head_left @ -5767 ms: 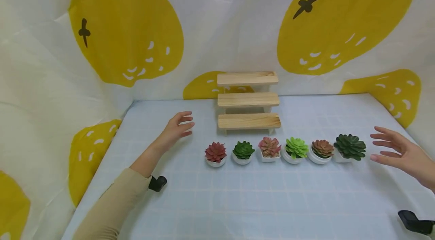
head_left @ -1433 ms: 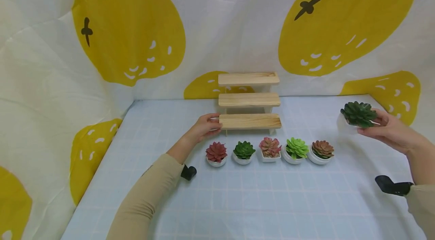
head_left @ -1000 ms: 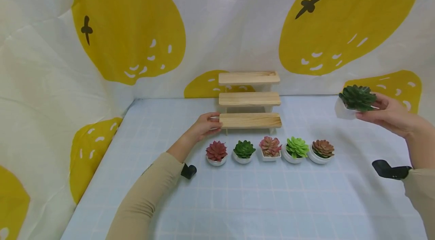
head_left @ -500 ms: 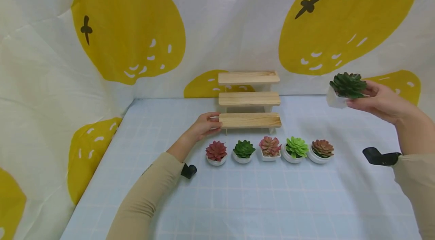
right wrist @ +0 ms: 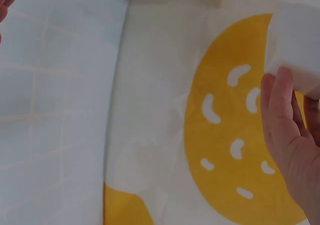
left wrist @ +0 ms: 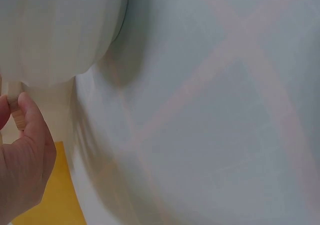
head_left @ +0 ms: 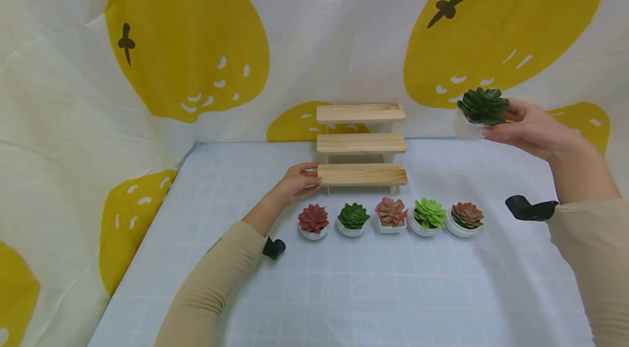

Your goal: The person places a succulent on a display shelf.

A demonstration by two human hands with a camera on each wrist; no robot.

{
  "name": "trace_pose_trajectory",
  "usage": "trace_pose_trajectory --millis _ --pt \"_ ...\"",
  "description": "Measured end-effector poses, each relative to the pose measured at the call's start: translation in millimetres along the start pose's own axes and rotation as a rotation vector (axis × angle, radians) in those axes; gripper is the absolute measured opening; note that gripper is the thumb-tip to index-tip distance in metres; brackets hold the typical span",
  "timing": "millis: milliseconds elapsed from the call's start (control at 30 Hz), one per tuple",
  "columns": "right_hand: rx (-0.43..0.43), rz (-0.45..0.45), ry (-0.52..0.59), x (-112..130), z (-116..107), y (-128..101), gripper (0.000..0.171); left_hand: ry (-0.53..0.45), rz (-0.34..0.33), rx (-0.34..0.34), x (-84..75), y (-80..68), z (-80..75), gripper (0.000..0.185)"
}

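I see the right hand [head_left: 535, 127] pinch in its fingers [right wrist: 281, 105] the dark green potted succulent [head_left: 484, 107], above the counter [head_left: 373, 298]. The left hand [head_left: 291, 183] pinches the lowest wooden shelf [head_left: 362, 174] at its left end. In front stand five potted succulents [head_left: 391, 213].

Wears a plain beige left sleeve [head_left: 211, 281], bunched in soft creases toward the near end, and a matching right sleeve [head_left: 587, 259]. Bears a stubby black left wrist piece [head_left: 273, 249], jutting right, round-tipped, and a longer black right wrist piece [head_left: 529, 209], jutting left, widening to a blunt end. Shows left hand [head_left: 294, 183] and right hand [head_left: 535, 130] bare
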State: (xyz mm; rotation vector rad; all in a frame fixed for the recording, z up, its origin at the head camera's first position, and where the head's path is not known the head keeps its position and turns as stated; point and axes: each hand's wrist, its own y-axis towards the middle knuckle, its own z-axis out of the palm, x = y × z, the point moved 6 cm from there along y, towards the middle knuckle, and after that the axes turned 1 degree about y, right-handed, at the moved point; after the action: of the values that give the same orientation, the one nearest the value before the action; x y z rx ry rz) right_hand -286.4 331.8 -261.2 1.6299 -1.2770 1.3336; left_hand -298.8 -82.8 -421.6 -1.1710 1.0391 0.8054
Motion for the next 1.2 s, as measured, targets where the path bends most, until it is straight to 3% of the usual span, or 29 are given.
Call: trace_pose_trajectory --millis 400,833,1200 --pt "0.033 -0.005 0.105 22 18 20 0.049 0.001 -0.01 -0.004 -0.7 -1.1 0.5 0.051" --pt "0.045 -0.019 0.304 34 47 41 0.047 -0.018 -0.017 0.001 0.0 1.6 0.0 0.053" --pt "0.04 0.0 0.316 43 70 57 0.049 -0.018 0.015 0.015 0.3 1.0 -2.5 0.05"
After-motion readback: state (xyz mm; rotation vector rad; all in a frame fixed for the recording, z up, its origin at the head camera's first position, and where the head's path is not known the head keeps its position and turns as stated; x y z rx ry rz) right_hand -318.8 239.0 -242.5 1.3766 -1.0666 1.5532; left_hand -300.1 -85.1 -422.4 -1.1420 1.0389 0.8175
